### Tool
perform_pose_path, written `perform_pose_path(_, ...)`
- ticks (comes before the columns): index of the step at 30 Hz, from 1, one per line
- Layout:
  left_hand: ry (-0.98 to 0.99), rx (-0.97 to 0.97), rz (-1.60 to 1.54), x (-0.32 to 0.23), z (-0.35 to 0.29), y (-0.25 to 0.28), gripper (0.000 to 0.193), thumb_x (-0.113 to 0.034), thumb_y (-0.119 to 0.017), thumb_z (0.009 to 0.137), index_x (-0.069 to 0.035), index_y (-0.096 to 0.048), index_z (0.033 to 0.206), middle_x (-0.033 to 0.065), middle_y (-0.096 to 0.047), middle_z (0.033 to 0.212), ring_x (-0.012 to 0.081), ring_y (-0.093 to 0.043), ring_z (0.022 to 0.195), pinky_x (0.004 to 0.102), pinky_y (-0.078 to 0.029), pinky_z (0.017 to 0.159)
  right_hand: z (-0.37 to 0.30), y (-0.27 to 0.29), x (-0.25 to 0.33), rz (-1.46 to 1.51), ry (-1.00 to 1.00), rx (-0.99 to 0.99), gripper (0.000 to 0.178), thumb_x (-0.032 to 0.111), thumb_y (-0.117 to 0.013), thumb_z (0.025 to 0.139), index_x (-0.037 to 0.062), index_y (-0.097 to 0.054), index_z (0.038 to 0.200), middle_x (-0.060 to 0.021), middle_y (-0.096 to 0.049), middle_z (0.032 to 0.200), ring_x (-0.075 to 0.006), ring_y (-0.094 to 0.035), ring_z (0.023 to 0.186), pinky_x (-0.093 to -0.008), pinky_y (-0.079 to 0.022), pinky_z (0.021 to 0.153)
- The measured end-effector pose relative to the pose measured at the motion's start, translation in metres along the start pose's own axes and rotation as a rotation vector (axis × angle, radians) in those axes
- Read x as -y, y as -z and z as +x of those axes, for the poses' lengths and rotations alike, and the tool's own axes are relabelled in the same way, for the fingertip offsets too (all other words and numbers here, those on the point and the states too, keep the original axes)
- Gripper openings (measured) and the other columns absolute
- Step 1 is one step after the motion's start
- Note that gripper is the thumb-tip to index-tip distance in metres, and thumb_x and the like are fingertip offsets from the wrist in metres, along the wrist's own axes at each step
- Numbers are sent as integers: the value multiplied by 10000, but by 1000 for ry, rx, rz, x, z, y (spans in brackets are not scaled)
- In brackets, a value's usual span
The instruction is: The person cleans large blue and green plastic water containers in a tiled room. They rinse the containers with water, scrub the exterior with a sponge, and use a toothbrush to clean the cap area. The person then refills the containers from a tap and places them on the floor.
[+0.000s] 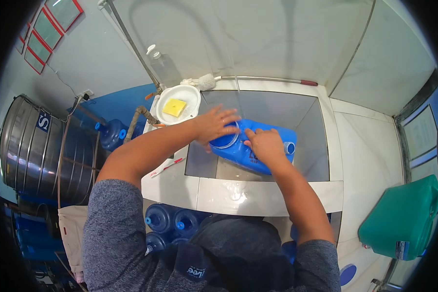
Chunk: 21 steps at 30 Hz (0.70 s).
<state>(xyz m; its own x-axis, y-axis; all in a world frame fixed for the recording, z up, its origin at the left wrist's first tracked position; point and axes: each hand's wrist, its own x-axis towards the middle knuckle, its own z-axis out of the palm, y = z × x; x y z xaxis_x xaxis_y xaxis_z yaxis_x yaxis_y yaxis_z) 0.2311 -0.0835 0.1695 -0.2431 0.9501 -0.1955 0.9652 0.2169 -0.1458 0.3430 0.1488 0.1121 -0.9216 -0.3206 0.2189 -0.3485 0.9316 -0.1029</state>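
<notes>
A blue plastic water container (246, 158) lies in the grey sink basin (306, 104), its wide round mouth toward the left and a small spout at its right end. Over the wide mouth, my left hand (216, 125) has its fingers stretched out, slightly blurred, with the fingertips by the rim. My right hand (266, 144) is closed on the container's top, around its handle area; the fingers partly hide what they grip. A thin stream of water seems to fall behind the container.
Left of the basin are a white bowl (195, 100) with a yellow sponge (174, 107) and a red-and-white toothbrush (166, 167). A long-handled brush (267, 79) lies along the back ledge beside a clear pump bottle (164, 68). Blue water jugs (159, 217) stand below; a green container (399, 219) is at right.
</notes>
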Motion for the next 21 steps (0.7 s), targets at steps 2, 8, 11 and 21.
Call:
perform_pose_path(2, -239, 35, 142, 2, 9, -3, 1088, -396, -945, 502, -103, -459, 1431, 221, -404, 1499, 466, -408, 1367, 486, -398, 1109, 0, -1, 10, 29, 0, -10, 298, 395, -638, 921, 148, -657, 1085, -81, -682, 832, -271, -686, 791, -427, -463, 741)
perform_pose_path(8, 934, 83, -722, -8, 27, -47, 1164, -743, -764, 652, 54, -443, 1437, 307, -515, 1419, 420, -523, 1313, 482, -455, 1066, 6, -31, 14, 214, -107, 8, 225, 272, -652, 860, 197, -765, 1040, -90, -758, 972, -277, -732, 899, -484, -522, 825)
perform_pose_path(11, 87, 36, -11, -4, -1, -24, 1213, -587, -883, 476, 8, -425, 1429, 293, -408, 1458, 492, -392, 1365, 532, -361, 1131, 13, -40, 16, 159, -45, 47, 178, 335, -690, 820, 176, -753, 868, -92, -743, 849, -270, -716, 845, -436, -489, 819)
perform_pose_path(21, 206, -210, -311, -7, -13, -74, 1241, -497, -949, 439, -46, -355, 1430, 296, -399, 1437, 515, -376, 1357, 557, -361, 1120, 6, -29, 13, 109, -61, 132, 221, 397, -664, 867, 233, -756, 985, -38, -748, 880, -235, -701, 878, -409, -439, 864)
